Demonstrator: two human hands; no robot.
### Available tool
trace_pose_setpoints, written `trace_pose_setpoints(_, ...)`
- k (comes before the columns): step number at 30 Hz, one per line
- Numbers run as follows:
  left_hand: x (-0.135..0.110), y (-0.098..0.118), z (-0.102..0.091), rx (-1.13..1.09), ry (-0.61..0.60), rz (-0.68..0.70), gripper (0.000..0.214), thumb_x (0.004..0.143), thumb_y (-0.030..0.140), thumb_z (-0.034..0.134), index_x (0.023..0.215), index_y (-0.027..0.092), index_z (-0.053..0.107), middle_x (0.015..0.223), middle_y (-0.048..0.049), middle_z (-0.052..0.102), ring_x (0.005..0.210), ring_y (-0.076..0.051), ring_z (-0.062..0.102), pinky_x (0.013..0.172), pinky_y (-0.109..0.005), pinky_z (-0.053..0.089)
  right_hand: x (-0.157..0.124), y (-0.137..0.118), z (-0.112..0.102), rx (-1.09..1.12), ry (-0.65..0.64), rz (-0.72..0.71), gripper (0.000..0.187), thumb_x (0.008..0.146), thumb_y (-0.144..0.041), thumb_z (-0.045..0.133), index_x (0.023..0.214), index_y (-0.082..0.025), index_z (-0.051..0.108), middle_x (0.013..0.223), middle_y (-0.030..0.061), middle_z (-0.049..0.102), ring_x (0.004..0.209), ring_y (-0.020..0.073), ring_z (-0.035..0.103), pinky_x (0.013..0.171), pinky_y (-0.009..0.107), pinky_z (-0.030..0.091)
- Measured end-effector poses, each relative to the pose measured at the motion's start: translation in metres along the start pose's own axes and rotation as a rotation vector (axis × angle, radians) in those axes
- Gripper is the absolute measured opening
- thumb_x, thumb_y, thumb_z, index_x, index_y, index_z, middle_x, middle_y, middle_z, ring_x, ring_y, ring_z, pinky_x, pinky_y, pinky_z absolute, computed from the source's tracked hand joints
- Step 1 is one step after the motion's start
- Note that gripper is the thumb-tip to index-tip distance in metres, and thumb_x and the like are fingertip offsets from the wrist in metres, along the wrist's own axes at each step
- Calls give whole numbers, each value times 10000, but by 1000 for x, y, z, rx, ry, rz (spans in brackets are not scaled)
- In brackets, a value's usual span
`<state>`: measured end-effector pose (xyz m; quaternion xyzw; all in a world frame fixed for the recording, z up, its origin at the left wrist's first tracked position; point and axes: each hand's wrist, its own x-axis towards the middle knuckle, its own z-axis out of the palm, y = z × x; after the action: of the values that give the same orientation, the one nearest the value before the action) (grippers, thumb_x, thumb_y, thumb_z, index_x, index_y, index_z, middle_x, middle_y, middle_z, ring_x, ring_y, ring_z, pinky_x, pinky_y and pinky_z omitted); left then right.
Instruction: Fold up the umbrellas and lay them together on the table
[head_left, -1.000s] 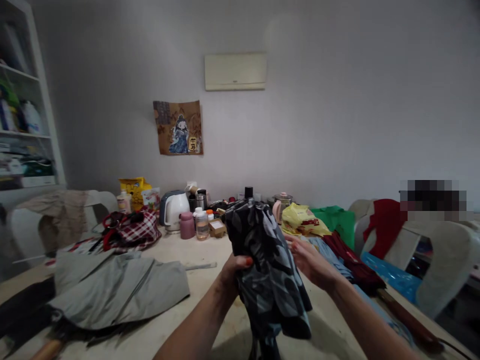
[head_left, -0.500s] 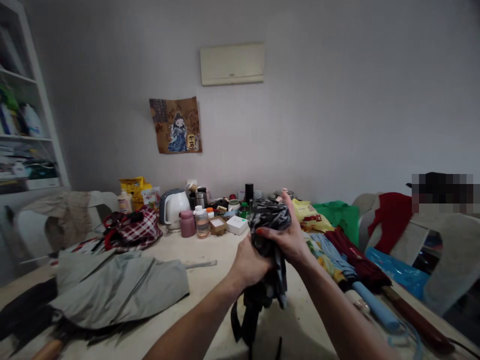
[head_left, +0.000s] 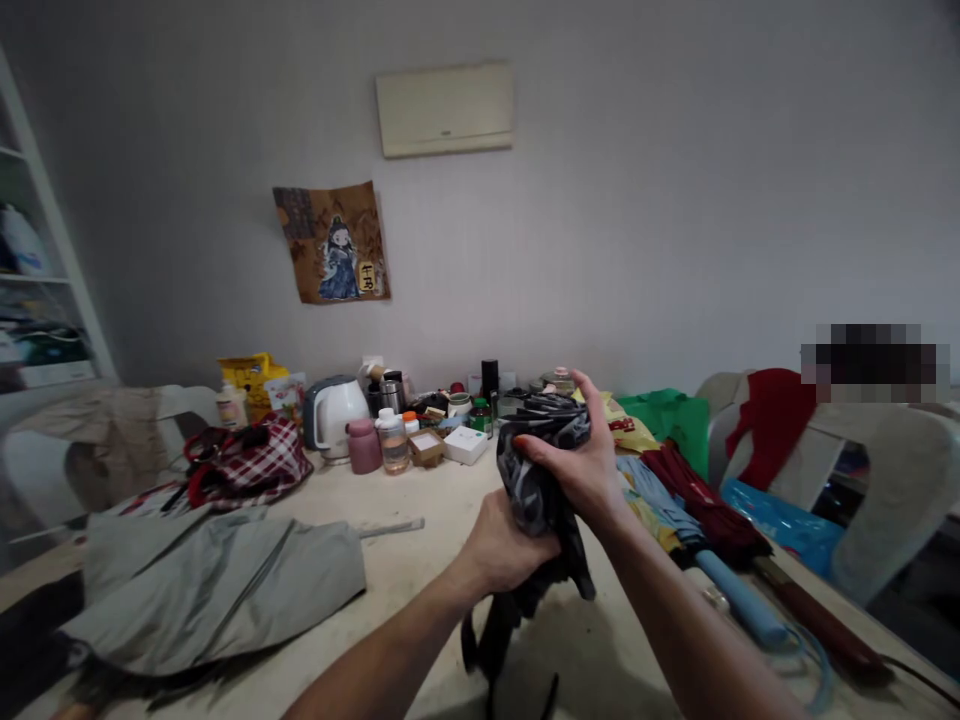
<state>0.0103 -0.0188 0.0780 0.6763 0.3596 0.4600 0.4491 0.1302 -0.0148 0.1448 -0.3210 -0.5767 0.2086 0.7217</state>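
Observation:
A black and grey patterned folding umbrella point(head_left: 523, 492) is held up over the table, its cloth gathered in folds and its rib ends bunched at the top. My left hand point(head_left: 504, 545) wraps round its lower part. Higher up, my right hand point(head_left: 585, 462) grips the right side, thumb across the cloth and index finger pointing upward. A black strap point(head_left: 491, 640) dangles below my left hand. To the left lies a loosely folded grey-green umbrella point(head_left: 225, 590). On the right are a light blue umbrella point(head_left: 739, 595) and a dark red umbrella point(head_left: 697, 500), side by side.
Along the back of the table point(head_left: 420, 610) stand a white kettle point(head_left: 345, 415), a pink jar point(head_left: 364, 447), a bottle point(head_left: 394, 445) and small boxes. A plaid bag point(head_left: 262, 465) sits back left, a green bag point(head_left: 671, 420) back right. A person is partly visible at far right.
The umbrella's lower end has swung slightly right, so it leans more. My left hand has slid a little lower on it. The whole view has shifted somewhat to the right.

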Motion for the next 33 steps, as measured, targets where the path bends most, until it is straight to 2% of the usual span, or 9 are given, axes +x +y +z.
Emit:
trace_pose_setpoints(4,0,3,-5,227,55,72,138,580,145,705,712,159,669,671,-31,643,596,-153,517,566,-274,409,1,7,3,-75,92,-19,855,580,-322,823,1337,-178,450,1199,105,597,1050,243,611,1001,406,475)
trace_pose_setpoints(9,3,-4,-19,-288,-322,-27,554,460,198,842,991,143,693,927,-76,704,841,-220,618,766,-315,490,5,18,-3,252,-71,39,685,623,-270,778,1254,-242,513,1128,49,629,907,185,630,844,329,523)
trace_pose_setpoints(11,5,-6,-22,-442,-394,-42,656,421,210,871,1049,147,691,1004,-90,706,911,-238,623,818,-327,492,5,19,-4,320,-94,74,678,623,-280,776,1249,-247,519,1094,40,638,863,180,631,798,320,528)
trace_pose_setpoints(14,9,-8,-19,-441,-354,-44,600,461,222,858,1035,140,704,961,-82,716,882,-232,630,810,-329,497,5,17,-2,225,33,103,679,628,-362,792,1229,-214,513,1051,57,650,871,201,636,847,364,524)
trace_pose_setpoints(18,15,-6,-3,-57,-149,68,428,552,157,773,977,127,721,904,-70,724,819,-221,624,753,-312,499,8,14,2,-89,278,7,816,580,-458,832,1254,-169,476,1181,122,593,1025,240,605,975,407,476)
trace_pose_setpoints(21,14,-5,7,145,-3,122,292,611,156,711,901,136,712,841,-54,711,747,-195,594,695,-294,484,11,14,0,-183,317,1,856,552,-461,840,1261,-145,477,1240,151,558,1101,264,575,1030,415,444)
trace_pose_setpoints(24,12,-7,5,-29,-93,15,318,572,172,737,883,122,692,809,-45,684,725,-175,574,682,-280,480,15,16,-6,-27,167,130,938,560,-536,822,1332,-161,446,1249,151,573,1096,279,597,1006,426,472)
trace_pose_setpoints(29,7,-10,-16,-487,-245,-75,665,484,275,856,1101,124,657,924,-72,688,794,-192,606,704,-286,503,19,16,-21,426,-333,197,1172,552,-708,765,1517,-269,264,1282,107,604,1123,295,628,924,430,538)
trace_pose_setpoints(33,4,-10,-20,-541,-243,-71,737,495,292,883,1176,143,644,965,-76,687,792,-186,615,689,-283,514,20,16,-23,403,-409,142,1296,528,-528,865,1559,-334,103,1357,111,560,1174,296,605,961,468,522)
